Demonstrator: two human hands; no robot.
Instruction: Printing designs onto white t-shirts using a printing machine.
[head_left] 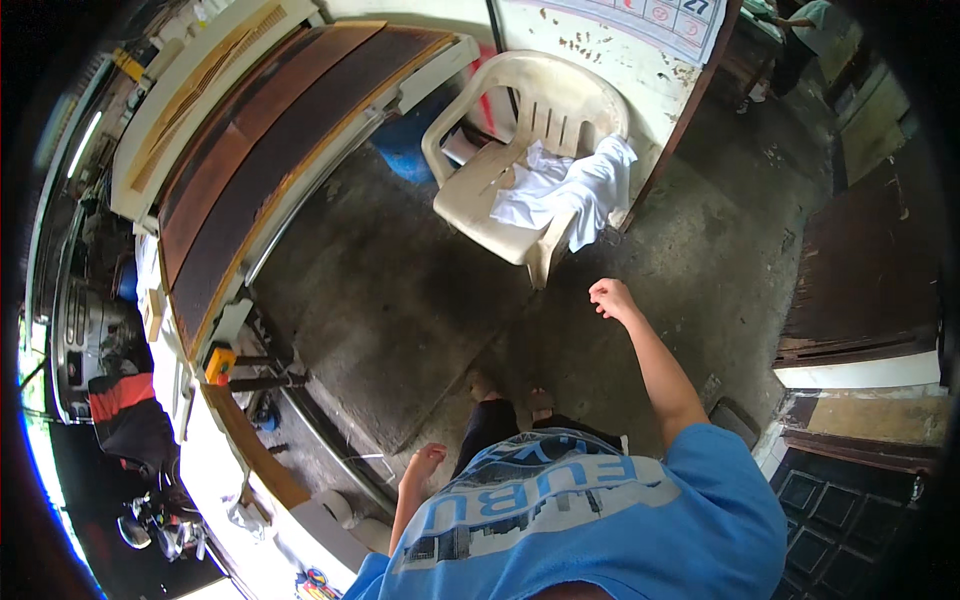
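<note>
My right hand [610, 298] is out in front of me at the right, open with loosely bent fingers and holding nothing. Nearest it is a cream plastic chair [475, 208], beyond the fingers, with crumpled white cloth [590, 190] over its seat and arm. My left hand [427, 460] hangs low beside my body, also open and empty with slightly curled fingers. It is near a metal rail [350, 460] on the floor side of a long white-framed machine with a dark brown padded top [275, 170].
A blue drum [400, 150] sits behind the chair. A yellow switch box [218, 365] is on the machine's end. Dark wooden cabinetry [860, 270] lines the right. At the far top right another person [800, 35] stands by a table. My bare feet [540, 400] are on concrete floor.
</note>
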